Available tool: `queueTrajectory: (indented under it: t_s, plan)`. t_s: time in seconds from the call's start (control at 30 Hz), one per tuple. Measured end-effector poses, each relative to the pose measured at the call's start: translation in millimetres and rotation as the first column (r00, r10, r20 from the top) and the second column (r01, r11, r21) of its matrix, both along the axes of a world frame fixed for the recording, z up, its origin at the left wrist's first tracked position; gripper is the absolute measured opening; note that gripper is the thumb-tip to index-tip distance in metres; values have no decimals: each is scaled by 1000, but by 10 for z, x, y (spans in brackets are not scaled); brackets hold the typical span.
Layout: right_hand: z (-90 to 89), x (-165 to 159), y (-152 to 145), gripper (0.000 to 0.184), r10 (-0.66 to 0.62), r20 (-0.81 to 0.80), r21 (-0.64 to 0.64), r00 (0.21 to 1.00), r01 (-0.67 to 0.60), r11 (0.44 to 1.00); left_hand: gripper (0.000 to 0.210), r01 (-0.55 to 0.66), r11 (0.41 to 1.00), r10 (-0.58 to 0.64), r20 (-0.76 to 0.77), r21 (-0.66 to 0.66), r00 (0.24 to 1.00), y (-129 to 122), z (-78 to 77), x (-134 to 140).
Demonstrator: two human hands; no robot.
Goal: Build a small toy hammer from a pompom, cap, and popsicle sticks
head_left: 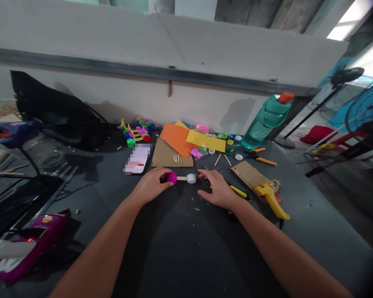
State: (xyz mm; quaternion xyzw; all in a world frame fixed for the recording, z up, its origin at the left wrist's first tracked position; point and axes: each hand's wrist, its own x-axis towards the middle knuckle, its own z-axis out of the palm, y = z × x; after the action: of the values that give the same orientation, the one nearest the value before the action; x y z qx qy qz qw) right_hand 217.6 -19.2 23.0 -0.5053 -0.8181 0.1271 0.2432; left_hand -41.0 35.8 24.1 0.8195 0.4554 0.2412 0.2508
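My left hand is closed on a magenta bottle cap, pinched between thumb and fingers. A short flat wooden stick runs from this cap to a white bottle cap on its right. Part of a dark round piece shows beside the magenta cap, mostly hidden by my fingers. Just right of the white cap, my right hand is open, thumb and fingers apart, not holding anything. Beneath it lies a tool with a yellow-and-black handle, partly covered.
Ahead lie cardboard, orange paper, yellow paper and a phone. A yellow glue gun, orange-handled pliers and a teal bottle stand rightward. A magenta power strip is at left.
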Motion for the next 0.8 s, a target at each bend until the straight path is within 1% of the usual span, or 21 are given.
queueTrajectory:
  t_s: [0.1, 0.23, 0.37, 0.47, 0.57, 0.6, 0.63, 0.67, 0.7, 0.77, 0.8]
  plan:
    - [-14, 4, 6, 60, -3, 3, -8, 1000, 3, 1000, 29, -80, 997, 80, -3, 3, 997, 49, -33, -46]
    - [-20, 4, 2, 60, -3, -1, -5, 1000, 3, 1000, 34, -81, 997, 81, 9, 5, 997, 59, -55, -53]
    - [-20, 9, -5, 56, -5, -11, 29, 1000, 6, 1000, 48, -70, 998, 70, 14, 1, 997, 48, -73, -59]
    - [-31, 8, -4, 48, -82, 30, 70, 996, 80, 994, 54, -34, 999, 34, 24, 4, 999, 42, -70, -72]
    - [-49, -6, -4, 45, -172, 91, 113, 981, 161, 980, 52, 21, 998, -24, 65, 57, 998, 46, -45, -81]
    - [-55, -13, -5, 46, -193, 109, 122, 975, 179, 976, 52, 20, 996, -27, 90, 82, 996, 48, -38, -80]
    - [-60, -20, -7, 47, -211, 126, 127, 969, 195, 973, 51, -6, 994, -8, 127, 108, 992, 51, -34, -76]
    - [-63, -28, -10, 49, -223, 142, 129, 964, 206, 970, 48, -62, 990, 38, 180, 129, 983, 51, -33, -68]
    - [-66, -36, -12, 50, -234, 156, 129, 960, 215, 968, 43, -143, 980, 106, 245, 136, 964, 47, -34, -56]
    - [-70, -50, -16, 52, -247, 182, 128, 952, 226, 966, 30, -318, 943, 265, 360, 97, 894, 26, -38, -24]
    - [-72, -56, -16, 54, -253, 193, 129, 948, 231, 964, 26, -377, 925, 329, 382, 55, 863, 9, -39, -6]
